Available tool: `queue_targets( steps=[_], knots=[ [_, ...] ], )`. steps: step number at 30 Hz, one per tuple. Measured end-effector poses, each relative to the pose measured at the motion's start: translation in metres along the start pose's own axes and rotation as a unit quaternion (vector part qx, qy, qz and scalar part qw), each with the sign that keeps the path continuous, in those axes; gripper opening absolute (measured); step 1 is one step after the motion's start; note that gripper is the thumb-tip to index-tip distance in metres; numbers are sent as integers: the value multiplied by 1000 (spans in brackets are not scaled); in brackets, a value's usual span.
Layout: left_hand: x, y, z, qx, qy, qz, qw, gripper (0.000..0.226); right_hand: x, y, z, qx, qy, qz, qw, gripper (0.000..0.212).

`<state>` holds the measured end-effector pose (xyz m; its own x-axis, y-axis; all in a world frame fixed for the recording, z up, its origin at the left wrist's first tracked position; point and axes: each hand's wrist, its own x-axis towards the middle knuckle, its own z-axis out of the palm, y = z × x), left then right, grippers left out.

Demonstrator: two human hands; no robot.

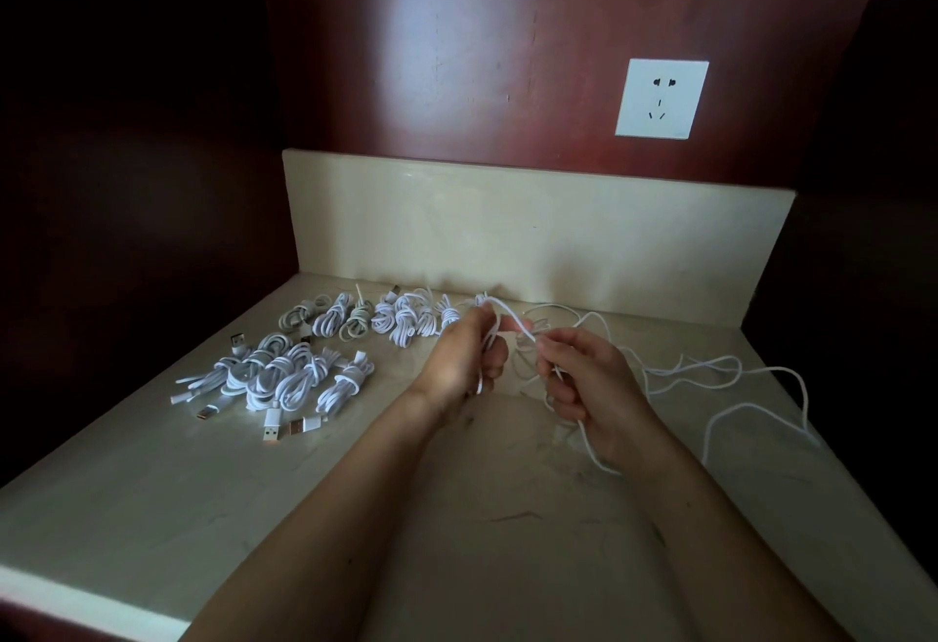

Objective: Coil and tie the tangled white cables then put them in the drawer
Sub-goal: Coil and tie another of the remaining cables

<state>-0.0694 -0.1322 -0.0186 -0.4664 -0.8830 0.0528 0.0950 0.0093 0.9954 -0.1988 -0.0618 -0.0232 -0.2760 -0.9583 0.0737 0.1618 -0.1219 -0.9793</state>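
Two hands working a thin white cable [512, 320] above a pale desk [152, 514].

The desk is smooth and stone-like with dark scuffs, backed by a cream upstand and a glossy red-brown panel carrying one square white socket [661, 98]. The left hand [464, 362] grips several looped strands in curled fingers. The right hand [589, 382] pinches the same cable, which trails rightward into loose cables [804, 398] on the desk. Knotted cable bundles [299, 380] lie left in two groups, too overlapped to count.
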Motion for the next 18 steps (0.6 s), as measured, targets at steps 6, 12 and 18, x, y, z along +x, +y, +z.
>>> queue_targets(
  steps=[6, 12, 18],
  knots=[
    [5, 8, -4, -213, 43, -40, 975, 45, 1, 7, 5, -128, 14, -17, 991, 4],
    [9, 6, -8, -186, 120, -50, 974, 45, -1, 14, 8, -261, -10, -86, 961, 12],
    [10, 8, -13, -358, 90, -64, 927, 43, 2, 27, 4, -356, -49, -137, 923, 8]
  ],
)
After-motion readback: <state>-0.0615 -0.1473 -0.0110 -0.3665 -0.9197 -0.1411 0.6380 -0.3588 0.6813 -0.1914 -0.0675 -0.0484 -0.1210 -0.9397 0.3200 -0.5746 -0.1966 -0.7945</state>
